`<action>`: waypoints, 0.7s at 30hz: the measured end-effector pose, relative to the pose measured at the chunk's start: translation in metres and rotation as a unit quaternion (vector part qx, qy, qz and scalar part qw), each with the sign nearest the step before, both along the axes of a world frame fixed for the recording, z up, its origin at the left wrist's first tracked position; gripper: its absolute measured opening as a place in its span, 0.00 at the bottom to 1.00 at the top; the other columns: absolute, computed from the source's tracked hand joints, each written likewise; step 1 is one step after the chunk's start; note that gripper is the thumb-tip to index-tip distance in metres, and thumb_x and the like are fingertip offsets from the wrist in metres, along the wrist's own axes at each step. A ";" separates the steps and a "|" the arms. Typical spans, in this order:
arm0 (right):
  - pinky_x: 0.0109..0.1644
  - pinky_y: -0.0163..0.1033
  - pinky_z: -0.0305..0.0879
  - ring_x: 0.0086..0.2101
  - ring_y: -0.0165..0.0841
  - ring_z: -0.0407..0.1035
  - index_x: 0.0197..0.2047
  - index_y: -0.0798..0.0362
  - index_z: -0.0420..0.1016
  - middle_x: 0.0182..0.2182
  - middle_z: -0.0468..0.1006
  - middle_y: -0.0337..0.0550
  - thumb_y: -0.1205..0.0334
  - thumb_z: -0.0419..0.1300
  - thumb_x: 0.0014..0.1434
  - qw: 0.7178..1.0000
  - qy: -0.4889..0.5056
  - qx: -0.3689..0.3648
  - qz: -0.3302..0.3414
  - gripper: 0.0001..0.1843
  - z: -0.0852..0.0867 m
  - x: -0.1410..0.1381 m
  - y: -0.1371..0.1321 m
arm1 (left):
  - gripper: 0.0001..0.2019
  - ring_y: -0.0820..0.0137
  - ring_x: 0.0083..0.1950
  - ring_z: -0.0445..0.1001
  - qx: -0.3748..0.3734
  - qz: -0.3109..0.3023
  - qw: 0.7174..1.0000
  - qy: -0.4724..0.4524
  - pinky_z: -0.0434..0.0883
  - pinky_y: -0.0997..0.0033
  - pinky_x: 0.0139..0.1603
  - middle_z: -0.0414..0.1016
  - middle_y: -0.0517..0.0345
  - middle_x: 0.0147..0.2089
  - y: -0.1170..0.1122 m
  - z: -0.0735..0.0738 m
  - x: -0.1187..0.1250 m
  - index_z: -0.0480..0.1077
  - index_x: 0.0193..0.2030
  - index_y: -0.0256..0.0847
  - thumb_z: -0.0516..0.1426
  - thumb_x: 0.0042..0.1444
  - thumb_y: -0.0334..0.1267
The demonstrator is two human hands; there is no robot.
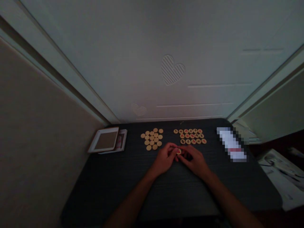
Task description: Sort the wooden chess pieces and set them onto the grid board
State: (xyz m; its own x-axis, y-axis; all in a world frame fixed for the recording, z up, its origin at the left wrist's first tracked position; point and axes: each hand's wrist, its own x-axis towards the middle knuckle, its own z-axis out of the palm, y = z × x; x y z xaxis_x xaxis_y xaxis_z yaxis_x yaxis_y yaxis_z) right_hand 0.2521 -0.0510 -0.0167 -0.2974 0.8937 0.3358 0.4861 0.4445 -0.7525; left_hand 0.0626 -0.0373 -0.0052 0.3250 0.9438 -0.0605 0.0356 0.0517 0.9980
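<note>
Between my two hands is a round Chinese chess piece [179, 152] with a red character facing up. My left hand [166, 156] pinches its left side, and my right hand [193, 158] has its fingers closed at the right side. Just beyond my right hand lie rows of face-up pieces [192, 136] with red or black characters. Beyond my left hand sits a group of plain, blank-side-up pieces [152, 138]. Some of my right fingers are in shadow.
A dark table [118, 183] stands against a pale panel with heart reliefs [173, 70]. At the left back lie a shallow box lid [103, 139] and another box part [122, 141]. A blurred white item [231, 144] lies on the right. White objects [282, 177] sit beyond the table's right edge.
</note>
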 end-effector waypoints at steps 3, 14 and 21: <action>0.36 0.37 0.71 0.32 0.33 0.70 0.55 0.46 0.76 0.34 0.76 0.41 0.58 0.61 0.64 1.000 0.000 0.003 -0.007 0.16 0.001 -0.001 0.000 | 0.13 0.72 0.32 0.76 0.007 -0.004 1.000 0.015 0.73 0.71 0.37 0.78 0.57 0.37 -0.001 0.000 0.000 0.67 0.46 0.41 0.57 0.65 0.48; 0.33 0.37 0.69 0.29 0.32 0.70 0.53 0.49 0.75 0.33 0.77 0.41 0.54 0.61 0.63 0.995 0.027 -0.017 -0.096 0.17 0.002 0.001 0.003 | 0.21 0.63 0.67 0.67 0.254 0.088 0.921 0.282 0.67 0.56 0.66 0.64 0.48 0.69 0.036 0.003 0.007 0.65 0.63 0.42 0.48 0.65 0.26; 0.31 0.35 0.69 0.27 0.31 0.70 0.52 0.51 0.75 0.30 0.76 0.39 0.53 0.62 0.62 0.991 0.068 -0.041 -0.111 0.17 0.003 0.001 0.005 | 0.32 0.61 0.70 0.65 0.266 0.020 0.871 0.412 0.65 0.55 0.70 0.60 0.45 0.72 0.047 -0.001 0.019 0.60 0.69 0.35 0.47 0.57 0.19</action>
State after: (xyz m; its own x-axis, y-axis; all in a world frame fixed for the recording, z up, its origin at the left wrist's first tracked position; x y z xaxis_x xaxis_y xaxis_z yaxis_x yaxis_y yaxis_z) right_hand 0.2535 -0.0465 -0.0133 -0.0468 0.9581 0.2825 0.4573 0.2719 -0.8467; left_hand 0.0812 0.0099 -0.0067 0.3441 0.9189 0.1929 0.7600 -0.3932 0.5174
